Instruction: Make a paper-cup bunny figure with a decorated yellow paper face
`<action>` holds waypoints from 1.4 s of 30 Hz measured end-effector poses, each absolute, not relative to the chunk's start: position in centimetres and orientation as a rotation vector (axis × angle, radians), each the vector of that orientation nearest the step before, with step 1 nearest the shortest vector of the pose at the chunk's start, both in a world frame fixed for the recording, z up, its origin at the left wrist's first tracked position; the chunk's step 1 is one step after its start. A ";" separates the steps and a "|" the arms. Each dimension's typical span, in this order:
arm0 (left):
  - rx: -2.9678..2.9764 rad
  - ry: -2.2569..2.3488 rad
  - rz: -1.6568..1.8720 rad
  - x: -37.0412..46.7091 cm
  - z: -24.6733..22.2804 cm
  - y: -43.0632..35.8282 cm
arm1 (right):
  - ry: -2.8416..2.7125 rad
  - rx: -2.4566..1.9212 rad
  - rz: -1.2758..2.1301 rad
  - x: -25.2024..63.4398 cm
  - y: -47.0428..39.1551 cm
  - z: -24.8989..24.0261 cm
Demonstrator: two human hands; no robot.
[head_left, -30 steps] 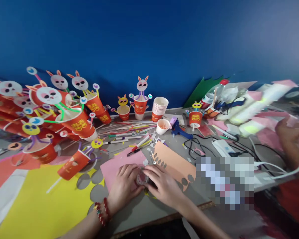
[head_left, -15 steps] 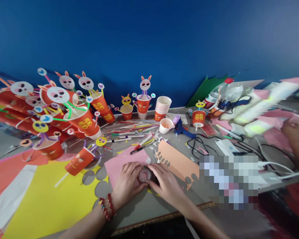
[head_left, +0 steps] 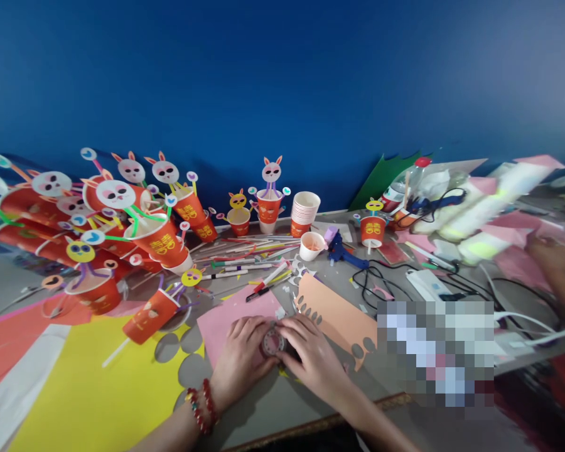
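Observation:
Between my two hands is a round dark craft punch (head_left: 274,342), its ringed face turned up with pink showing in the middle. My left hand (head_left: 245,348), with red bead bracelets on the wrist, is closed round its left side. The fingers of my right hand (head_left: 308,351) wrap its right side. Just behind lies a pink paper sheet (head_left: 238,307), partly hidden by my left hand. To the right is an orange paper sheet (head_left: 334,314) with oval and round holes. A yellow sheet (head_left: 98,383) with round holes lies to the left.
Orange paper cups with rabbit faces (head_left: 157,235) crowd the left. At the back are a cup stack (head_left: 305,210), loose pens and straws (head_left: 245,248) and a blue glue gun (head_left: 346,251). On the right are cables, a power strip (head_left: 428,282) and another person's hand (head_left: 553,260).
The view has tilted up slightly, so the tabletop things sit a little lower. Both my hands keep hold of the craft punch, with hardly any shift.

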State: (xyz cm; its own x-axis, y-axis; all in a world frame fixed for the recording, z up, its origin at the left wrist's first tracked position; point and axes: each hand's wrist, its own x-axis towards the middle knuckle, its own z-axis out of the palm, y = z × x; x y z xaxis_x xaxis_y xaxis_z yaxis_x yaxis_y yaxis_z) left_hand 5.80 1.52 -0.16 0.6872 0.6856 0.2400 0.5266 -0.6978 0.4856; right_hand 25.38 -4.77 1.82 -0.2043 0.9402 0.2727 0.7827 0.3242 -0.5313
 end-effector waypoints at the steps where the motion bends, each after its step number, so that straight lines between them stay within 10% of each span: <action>1: 2.520 0.945 0.579 5.8 -0.2 1.5 | -2.043 -1.515 0.373 25.4 -4.8 1.9; 42: 2.478 0.998 0.716 6.2 0.0 1.0 | -2.553 -1.503 0.133 24.0 7.4 3.4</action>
State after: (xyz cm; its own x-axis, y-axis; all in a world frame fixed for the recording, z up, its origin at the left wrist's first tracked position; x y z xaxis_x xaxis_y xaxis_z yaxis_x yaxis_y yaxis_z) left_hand 6.23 0.98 -0.04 0.6193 0.7192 0.3151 0.5291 -0.6787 0.5093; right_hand 24.04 7.41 3.37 -0.4749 0.8737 0.1056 0.8580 0.4864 -0.1654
